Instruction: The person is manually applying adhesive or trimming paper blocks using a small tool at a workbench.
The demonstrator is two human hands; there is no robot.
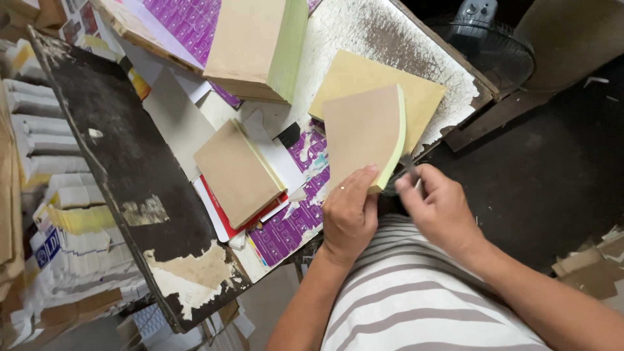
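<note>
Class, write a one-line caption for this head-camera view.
Left hand holds a brown-covered pad while right hand works its edge.

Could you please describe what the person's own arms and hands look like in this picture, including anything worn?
Both forearms are bare, with no sleeves, gloves or watch showing. The left hand wears a thin ring on one finger; the right hand shows no ring from this angle. Between the arms, the person wears a white garment with grey horizontal stripes.
</note>
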